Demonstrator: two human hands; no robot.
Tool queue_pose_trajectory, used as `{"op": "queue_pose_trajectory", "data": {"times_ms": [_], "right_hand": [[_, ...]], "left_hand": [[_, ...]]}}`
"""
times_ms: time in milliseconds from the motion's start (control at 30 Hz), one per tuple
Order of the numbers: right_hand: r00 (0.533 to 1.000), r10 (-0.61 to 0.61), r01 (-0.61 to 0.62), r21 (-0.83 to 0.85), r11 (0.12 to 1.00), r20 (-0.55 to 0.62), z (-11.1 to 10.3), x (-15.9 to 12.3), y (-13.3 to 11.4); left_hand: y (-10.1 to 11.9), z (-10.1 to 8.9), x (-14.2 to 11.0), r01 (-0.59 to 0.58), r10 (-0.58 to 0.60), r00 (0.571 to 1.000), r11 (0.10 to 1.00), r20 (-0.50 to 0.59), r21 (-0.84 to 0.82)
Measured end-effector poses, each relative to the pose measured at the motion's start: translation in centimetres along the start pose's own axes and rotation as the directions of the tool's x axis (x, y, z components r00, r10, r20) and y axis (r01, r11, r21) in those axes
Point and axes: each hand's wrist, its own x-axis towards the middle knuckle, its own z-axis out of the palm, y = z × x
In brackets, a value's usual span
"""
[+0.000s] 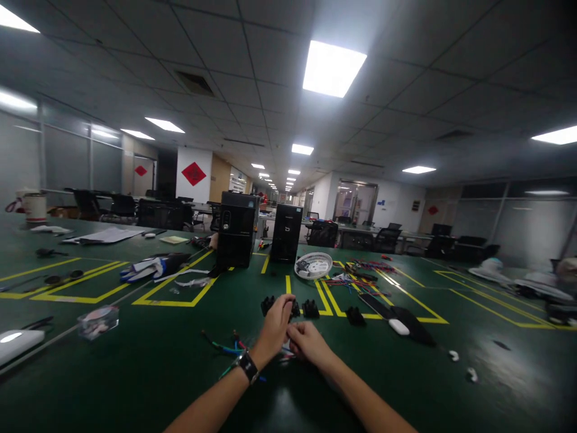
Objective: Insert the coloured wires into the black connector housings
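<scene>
My left hand (pixel 276 328) and my right hand (pixel 309 341) meet above the green table, fingers curled and pinched together. Whatever they pinch is hidden behind the fingers. Coloured wires (pixel 224 347) in green, blue and red spread out to the left, beside my left wrist. More red and white wire ends (pixel 286 356) show just under my hands. Right beyond my fingers stand small black plastic parts; one black part (pixel 311 309) is just past my left fingertips, and another black part (pixel 354 316) sits farther right. My left wrist wears a dark watch (pixel 247 365).
Two black computer towers (pixel 237 231) (pixel 286 234) stand at the back. Near them are a white basket (pixel 313 266) and a tangle of wires (pixel 360 276). Gloves (pixel 151 268) and a clear box (pixel 98 322) lie left; a phone (pixel 375 305), white case (pixel 399 326) and earbuds (pixel 472 374) lie right.
</scene>
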Motion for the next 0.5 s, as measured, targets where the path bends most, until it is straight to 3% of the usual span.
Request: {"op": "queue_pose_trajectory", "data": {"times_ms": [100,200,367,500], "right_hand": [[0.996,-0.085,0.086,-0.089,0.992,0.022,0.7,-0.5,-1.1],[0.985,-0.166,0.173,-0.179,0.969,0.051,0.7,-1.2,-2.2],[0.974,-0.174,0.212,-0.327,0.921,0.141,0.1,-2.0,-3.9],[0.978,-0.190,0.207,-0.472,0.857,0.085,-0.4,-2.7,-5.7]], "left_hand": [[0.1,-1.7,0.4,-0.188,0.181,0.982,0.957,0.053,0.223],[0.2,-2.9,0.6,-0.271,0.251,0.962,0.919,0.103,0.287],[-0.1,-2.7,0.3,-0.222,0.203,0.974,0.948,0.104,0.228],[0.2,-1.9,0.4,-0.120,0.122,0.986,0.992,-0.111,0.026]]}}
